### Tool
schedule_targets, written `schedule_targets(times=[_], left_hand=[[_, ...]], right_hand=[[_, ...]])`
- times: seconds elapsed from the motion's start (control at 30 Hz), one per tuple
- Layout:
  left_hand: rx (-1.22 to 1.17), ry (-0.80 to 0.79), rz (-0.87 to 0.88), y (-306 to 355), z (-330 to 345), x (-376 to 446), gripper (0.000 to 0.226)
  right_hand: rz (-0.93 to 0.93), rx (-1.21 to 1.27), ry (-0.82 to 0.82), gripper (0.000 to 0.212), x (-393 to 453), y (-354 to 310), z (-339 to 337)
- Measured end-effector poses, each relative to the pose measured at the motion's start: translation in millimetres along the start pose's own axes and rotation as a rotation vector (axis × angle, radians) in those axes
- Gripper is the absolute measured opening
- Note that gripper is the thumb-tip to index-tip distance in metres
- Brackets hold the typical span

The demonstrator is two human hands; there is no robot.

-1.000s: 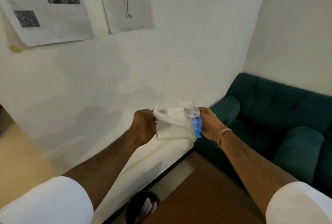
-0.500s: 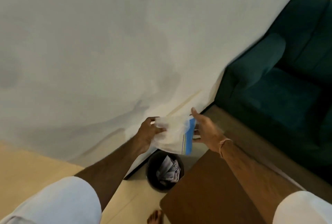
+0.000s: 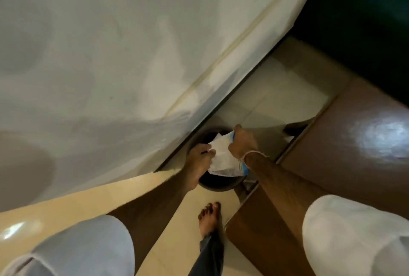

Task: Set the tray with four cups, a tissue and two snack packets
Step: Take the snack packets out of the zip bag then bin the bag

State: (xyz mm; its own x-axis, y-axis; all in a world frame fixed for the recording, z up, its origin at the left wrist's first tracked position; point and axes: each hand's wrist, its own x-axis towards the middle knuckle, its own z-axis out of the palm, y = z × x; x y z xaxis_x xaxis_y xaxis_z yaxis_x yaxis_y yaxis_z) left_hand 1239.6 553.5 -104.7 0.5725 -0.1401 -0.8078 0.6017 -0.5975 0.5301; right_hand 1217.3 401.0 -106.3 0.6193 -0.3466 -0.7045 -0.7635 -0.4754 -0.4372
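A crinkly clear plastic wrapper with a blue edge (image 3: pixel 223 158) is pinched by the left hand (image 3: pixel 199 160) and the right hand (image 3: pixel 242 142) over the round dark bin (image 3: pixel 218 185) in the middle of the frame; it looks like rubbish being thrown out; letting go seems next.

Left hand (image 3: pixel 200 160) and right hand (image 3: pixel 242 142) grip white packet (image 3: pixel 223 160) — over dark bin (image 3: pixel 218 186) by wall.

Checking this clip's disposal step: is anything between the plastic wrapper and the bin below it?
Nothing visible blocks it. Both the left hand and right hand hold the plastic wrapper directly over the open mouth of the dark bin, which has no lid in view. The wrapper hides the bin's inside.
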Motion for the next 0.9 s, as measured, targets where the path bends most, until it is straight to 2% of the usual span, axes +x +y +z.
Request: schedule_targets(times=[0.13,0.23,0.3,0.4,0.47,0.5,0.6,0.7,0.9], left_hand=[[-0.046,-0.068,-0.132,-58,18,56,0.03],[-0.076,-0.079,-0.2,-91,26,90,0.015],[-0.114,-0.078,-0.232,-110,28,108,0.009],[-0.117,-0.095,-0.249,-129,30,132,0.015],[-0.128,-0.095,-0.277,-135,30,142,0.015],[-0.147,-0.094,-0.291,-139,31,147,0.023],[-0.154,-0.099,-0.313,-144,26,153,0.043],[-0.066,-0.097,-0.248,-130,21,147,0.036],[0.024,-0.141,-0.123,-78,9,114,0.045]], right_hand=[[0.044,-0.107,-0.038,0.045,57,26,75],[0.064,-0.193,-0.034,0.04,89,38,115],[0.084,-0.174,-0.026,0.042,106,44,136],[0.128,-0.075,-0.04,0.043,129,54,155],[0.14,-0.044,-0.064,0.043,142,61,162],[0.138,-0.037,-0.083,0.047,146,63,163],[0.161,0.019,-0.091,0.072,146,60,169],[0.168,0.026,-0.019,0.1,135,50,160],[0.097,-0.001,-0.013,0.09,103,29,112]])
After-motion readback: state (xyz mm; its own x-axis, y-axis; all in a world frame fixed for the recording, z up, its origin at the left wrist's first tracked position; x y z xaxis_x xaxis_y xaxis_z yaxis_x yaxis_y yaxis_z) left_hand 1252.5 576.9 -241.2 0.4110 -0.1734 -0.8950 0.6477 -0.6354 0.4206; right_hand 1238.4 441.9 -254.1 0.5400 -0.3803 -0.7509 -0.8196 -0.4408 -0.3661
